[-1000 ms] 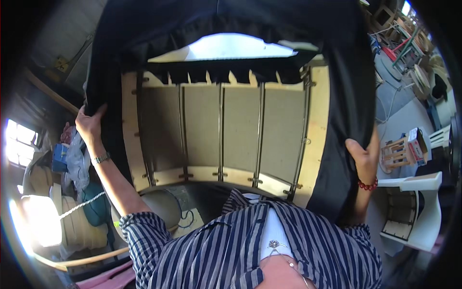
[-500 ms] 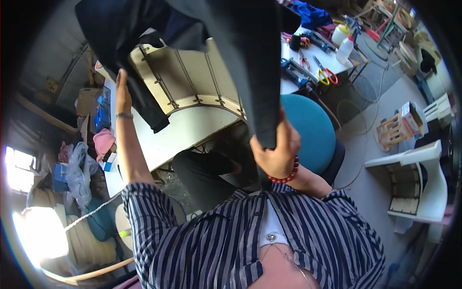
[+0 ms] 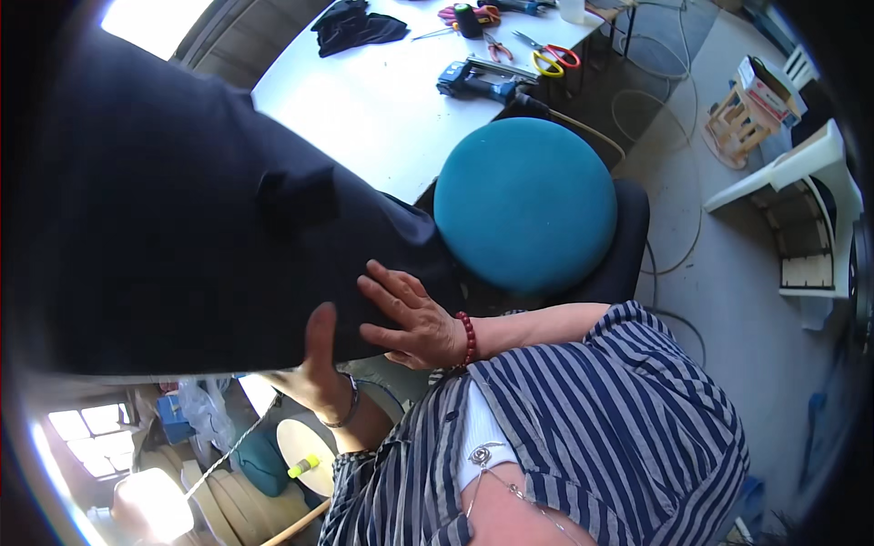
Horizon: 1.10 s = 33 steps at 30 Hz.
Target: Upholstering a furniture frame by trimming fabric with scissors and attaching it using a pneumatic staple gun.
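A large dark navy fabric piece fills the left half of the view, spread broadly, with a small darker patch or fold near its middle. A pale strip runs beneath its lower edge; what lies under the cloth is mostly hidden. My left hand holds that lower edge, thumb up on the dark face and the other fingers partly hidden below. Close beside it, my right hand rests on the cloth near its right end, fingers spread and stretched out.
A round teal stool seat stands just right of the cloth. On the white table lie a staple gun, scissors, pliers and black cloth. Rightward are a curved white frame, a wooden stool and floor hoses.
The dark fabric, earlier held up in hanging lengths before a curved cream frame, now spreads wide at left. My hands have come close together; the right has let go and opened flat.
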Each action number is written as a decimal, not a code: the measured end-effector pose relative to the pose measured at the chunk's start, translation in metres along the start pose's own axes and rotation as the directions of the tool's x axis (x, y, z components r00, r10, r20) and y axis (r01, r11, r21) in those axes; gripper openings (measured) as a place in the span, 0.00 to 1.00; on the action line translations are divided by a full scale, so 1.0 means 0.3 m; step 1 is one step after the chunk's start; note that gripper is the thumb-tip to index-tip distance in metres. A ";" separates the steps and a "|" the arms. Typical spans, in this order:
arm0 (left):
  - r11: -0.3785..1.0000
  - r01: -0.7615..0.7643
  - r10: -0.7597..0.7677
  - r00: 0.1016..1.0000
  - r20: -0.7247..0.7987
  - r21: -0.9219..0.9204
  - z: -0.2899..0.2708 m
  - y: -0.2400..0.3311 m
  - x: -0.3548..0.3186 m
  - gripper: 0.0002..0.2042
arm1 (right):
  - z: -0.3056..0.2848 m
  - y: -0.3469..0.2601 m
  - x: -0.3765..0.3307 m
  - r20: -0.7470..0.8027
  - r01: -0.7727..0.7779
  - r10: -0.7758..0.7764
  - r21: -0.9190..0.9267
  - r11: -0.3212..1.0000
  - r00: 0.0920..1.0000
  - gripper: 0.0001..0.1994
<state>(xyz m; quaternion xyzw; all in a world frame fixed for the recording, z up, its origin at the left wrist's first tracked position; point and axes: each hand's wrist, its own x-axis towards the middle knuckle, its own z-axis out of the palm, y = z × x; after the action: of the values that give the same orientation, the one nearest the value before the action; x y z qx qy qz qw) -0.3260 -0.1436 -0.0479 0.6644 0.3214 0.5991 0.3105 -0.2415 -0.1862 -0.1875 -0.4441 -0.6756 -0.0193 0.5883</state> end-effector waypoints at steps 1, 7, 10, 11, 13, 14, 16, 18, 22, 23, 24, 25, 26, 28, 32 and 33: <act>0.998 0.062 -0.062 0.998 0.018 -0.011 0.004 0.001 -0.007 0.35 | -0.027 0.013 -0.012 -0.012 -0.009 0.009 -0.003 1.000 1.000 0.20; 0.999 -0.028 0.026 0.999 0.030 0.040 -0.097 -0.108 -0.045 0.27 | -0.144 0.134 -0.163 0.100 -0.355 0.353 -0.001 0.935 0.930 0.37; 0.999 0.020 -0.021 0.999 -0.037 -0.040 -0.118 -0.131 -0.030 0.26 | -0.155 0.248 -0.314 0.081 -0.466 0.532 -0.384 0.797 0.843 0.30; 0.995 0.048 -0.053 0.997 -0.053 -0.093 -0.133 -0.144 -0.022 0.26 | -0.146 0.288 -0.366 0.065 -0.543 0.598 -0.346 0.765 0.799 0.28; 0.998 -0.027 0.026 0.999 -0.027 -0.053 -0.222 -0.208 0.008 0.26 | -0.149 0.299 -0.398 0.087 -0.535 0.598 -0.357 0.766 0.797 0.20; 0.995 -0.087 0.087 0.996 -0.008 -0.046 -0.240 -0.206 0.021 0.26 | -0.150 0.286 -0.393 0.115 -0.514 0.594 -0.390 0.764 0.796 0.20; 0.999 -0.036 0.036 0.999 -0.037 -0.019 -0.313 -0.217 0.033 0.25 | -0.136 0.249 -0.368 0.165 -0.482 0.599 -0.446 0.754 0.784 0.20; 0.996 -0.062 0.063 0.998 0.008 -0.067 -0.373 -0.239 0.048 0.22 | -0.113 0.246 -0.366 0.189 -0.485 0.599 -0.426 0.764 0.778 0.20; 0.978 0.071 -0.079 0.996 -0.032 -0.196 -0.428 -0.278 0.031 0.22 | -0.104 0.203 -0.217 0.204 -0.542 0.539 -0.045 0.839 0.817 0.21; 0.951 0.110 -0.120 0.993 -0.018 -0.288 -0.393 -0.262 0.013 0.23 | -0.117 0.187 -0.157 0.191 -0.513 0.492 0.076 0.855 0.849 0.22; 0.915 0.149 -0.162 0.987 -0.002 -0.376 -0.390 -0.251 -0.002 0.24 | -0.126 0.168 -0.101 0.175 -0.477 0.448 0.197 0.856 0.877 0.22; 0.927 0.140 -0.121 0.990 0.077 -0.347 -0.438 -0.274 0.024 0.27 | -0.143 0.136 -0.001 0.130 -0.407 0.386 0.256 0.877 0.913 0.22; 0.933 0.142 -0.125 0.990 0.071 -0.330 -0.444 -0.279 0.017 0.27 | -0.164 0.106 0.065 0.112 -0.347 0.328 0.330 0.878 0.938 0.22; 0.912 0.108 -0.067 0.991 0.114 -0.396 -0.408 -0.287 0.002 0.30 | -0.185 0.078 0.153 0.050 -0.218 0.218 0.437 0.873 0.975 0.23; 0.915 0.217 -0.269 0.956 -0.113 -0.341 -0.320 -0.216 -0.032 0.30 | -0.134 0.132 0.156 0.050 -0.259 0.258 0.353 0.899 0.965 0.20; 0.868 0.292 -0.349 0.934 -0.075 -0.401 -0.324 -0.214 -0.023 0.33 | -0.111 0.168 0.124 0.144 -0.439 0.416 0.342 0.831 0.898 0.20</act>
<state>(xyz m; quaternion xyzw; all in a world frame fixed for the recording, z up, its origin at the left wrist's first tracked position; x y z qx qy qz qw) -0.4269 -0.1079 -0.0944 0.4826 0.3254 0.6370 0.5054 -0.1811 -0.1526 -0.1721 -0.4665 -0.5689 0.2530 0.6282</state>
